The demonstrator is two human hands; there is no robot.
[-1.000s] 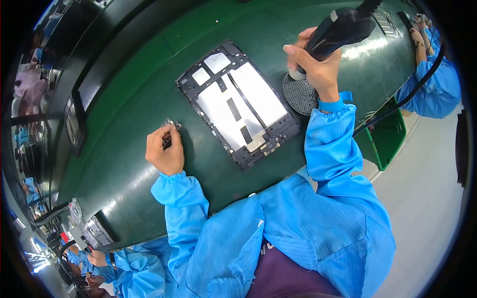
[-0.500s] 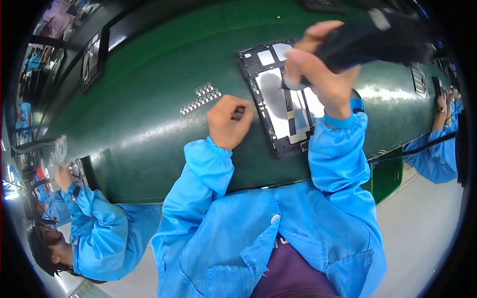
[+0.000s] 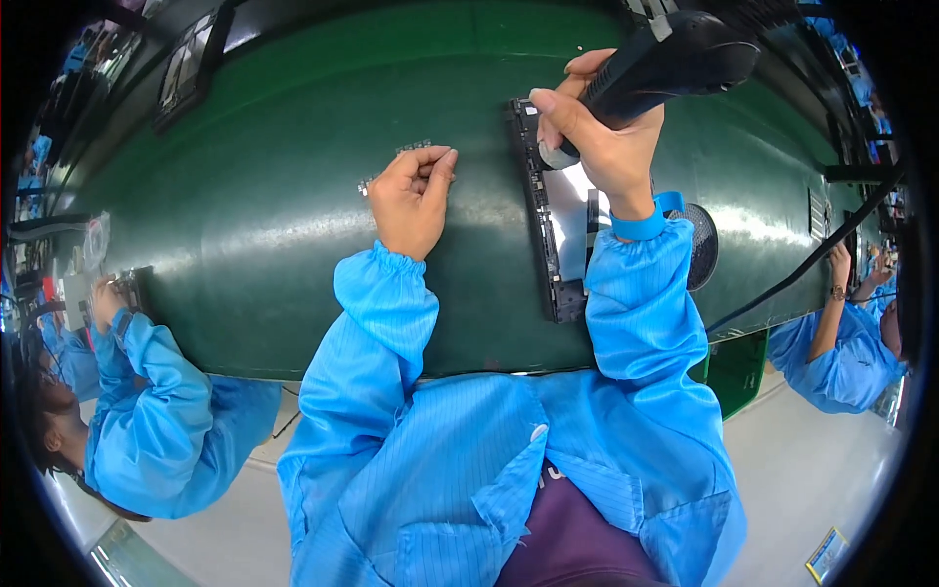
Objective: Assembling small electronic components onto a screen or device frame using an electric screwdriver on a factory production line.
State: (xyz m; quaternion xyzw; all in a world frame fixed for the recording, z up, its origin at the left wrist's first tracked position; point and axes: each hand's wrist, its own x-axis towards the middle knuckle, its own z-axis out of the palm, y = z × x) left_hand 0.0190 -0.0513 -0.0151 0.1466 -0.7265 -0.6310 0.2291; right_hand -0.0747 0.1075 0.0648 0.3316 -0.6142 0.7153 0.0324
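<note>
My left hand [image 3: 411,201] is closed, thumb against the curled index finger, over rows of small pale-and-dark parts [image 3: 364,186] on the green table. Whatever its fingers hold, if anything, is hidden. My right hand [image 3: 618,147] grips a black handheld device [image 3: 675,68], shaped like a barcode scanner, with a wide rounded head and a ribbed side. Beneath that hand lies an opened tablet-like unit [image 3: 548,230], with a black frame and bright silver-white panels inside. My right hand and forearm cover much of it. A blue band circles my right wrist.
A round black mesh-topped object [image 3: 700,247] stands beside my right forearm. A dark cable [image 3: 812,262] crosses the table's right side. A framed panel [image 3: 186,68] sits at the far left. Co-workers in blue sit at left [image 3: 156,421] and right [image 3: 841,352]. A green bin [image 3: 736,374] hangs below the edge.
My left hand has moved left and up over the small parts. The black device and my right hand have come slightly left in view, and my right forearm now covers more of the tablet-like unit.
</note>
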